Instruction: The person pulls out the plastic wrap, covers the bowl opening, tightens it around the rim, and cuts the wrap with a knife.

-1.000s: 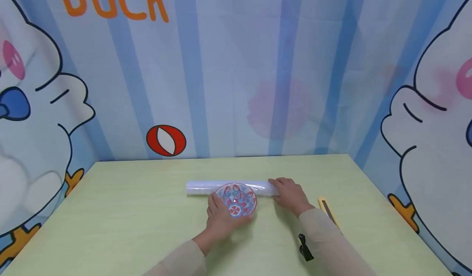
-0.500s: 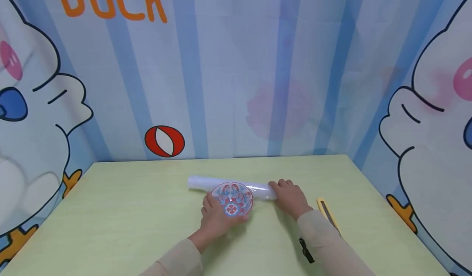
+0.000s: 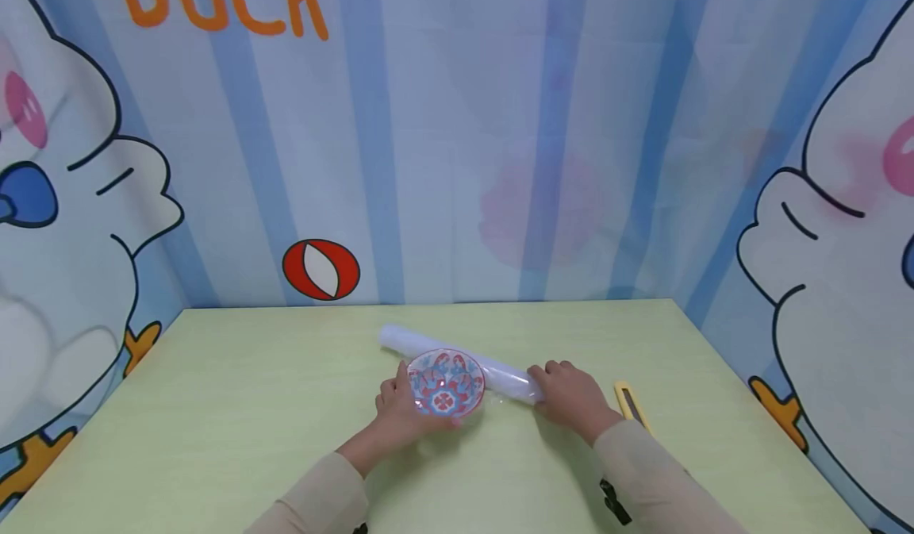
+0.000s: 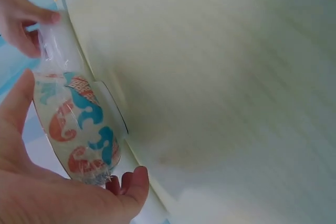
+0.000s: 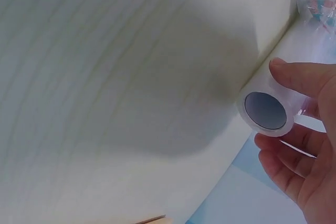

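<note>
A patterned bowl (image 3: 446,383) in red, blue and white is held tilted in my left hand (image 3: 400,415), thumb and fingers on opposite sides of it. Clear film clings to the bowl's outside (image 4: 79,129) in the left wrist view. Behind the bowl a roll of cling film (image 3: 508,379) lies slantwise on the table, its left end farther away. My right hand (image 3: 571,395) grips the roll's near right end. In the right wrist view, the thumb and fingers curl about the roll (image 5: 265,111), whose hollow core faces the camera.
A yellow utility knife (image 3: 630,403) lies on the pale wood-look table (image 3: 250,407), partly behind the right forearm. A black strap-like piece (image 3: 614,502) shows beside the right sleeve. A striped cartoon curtain (image 3: 450,161) stands along the table's back edge.
The roll has swung from straight across to slanted, its right end coming nearer and its left end going back. The bowl and left hand have shifted slightly left.
</note>
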Motion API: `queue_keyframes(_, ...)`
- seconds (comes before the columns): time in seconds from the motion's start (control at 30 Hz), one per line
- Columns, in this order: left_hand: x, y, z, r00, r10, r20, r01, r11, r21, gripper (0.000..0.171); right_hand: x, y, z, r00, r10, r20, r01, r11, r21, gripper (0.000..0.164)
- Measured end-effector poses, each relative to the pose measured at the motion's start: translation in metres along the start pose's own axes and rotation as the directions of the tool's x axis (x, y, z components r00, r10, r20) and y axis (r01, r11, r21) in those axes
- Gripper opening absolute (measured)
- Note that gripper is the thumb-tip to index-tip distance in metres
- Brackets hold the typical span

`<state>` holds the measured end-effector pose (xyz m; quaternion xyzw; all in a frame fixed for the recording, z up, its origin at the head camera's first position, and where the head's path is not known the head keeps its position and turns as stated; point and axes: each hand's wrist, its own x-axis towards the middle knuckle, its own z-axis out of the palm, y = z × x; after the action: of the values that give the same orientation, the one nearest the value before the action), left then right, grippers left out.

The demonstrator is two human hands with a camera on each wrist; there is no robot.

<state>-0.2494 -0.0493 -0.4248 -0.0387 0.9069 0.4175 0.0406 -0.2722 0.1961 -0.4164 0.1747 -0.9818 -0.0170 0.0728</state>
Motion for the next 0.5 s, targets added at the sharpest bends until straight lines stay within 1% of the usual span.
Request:
queue_keyframes(0.07,0.003,-0.002,0.000,1.000,0.008,-0.008,-0.008,1.000,-0.010,0.123,-0.002,-0.001,-0.003,1.000,0.001,0.022,-0.001,1.000,-0.004,0.040)
queue_keyframes(0.13,0.004,-0.003,-0.001,1.000,-0.001,-0.024,0.000,0.999,-0.032,0.120,-0.004,-0.003,-0.006,0.999,0.003,0.040,-0.003,1.000,-0.002,0.040)
queue_keyframes(0.23,0.004,-0.006,-0.001,0.998,-0.026,-0.048,0.022,0.996,-0.088,0.118,-0.008,-0.005,-0.008,0.999,-0.011,0.045,0.010,1.000,0.007,0.038)
queue_keyframes(0.33,0.004,-0.011,-0.004,0.999,-0.040,-0.032,0.035,0.989,-0.143,0.116,-0.013,-0.008,-0.009,0.999,-0.037,0.029,0.037,0.999,0.016,0.037)
queue_keyframes(0.37,0.004,-0.012,-0.006,0.999,-0.037,-0.018,0.034,0.988,-0.153,0.115,-0.015,-0.009,-0.009,0.999,-0.049,0.022,0.049,0.999,0.016,0.037)
queue_keyframes(0.43,0.003,-0.016,-0.009,1.000,-0.008,0.005,0.009,0.988,-0.156,0.112,-0.019,-0.012,-0.009,0.998,-0.069,0.011,0.069,0.998,0.013,0.037)
queue_keyframes(0.5,0.002,-0.019,-0.013,0.999,0.040,0.012,-0.038,0.988,-0.151,0.105,-0.023,-0.015,-0.010,0.996,-0.088,0.003,0.088,0.996,0.007,0.037)
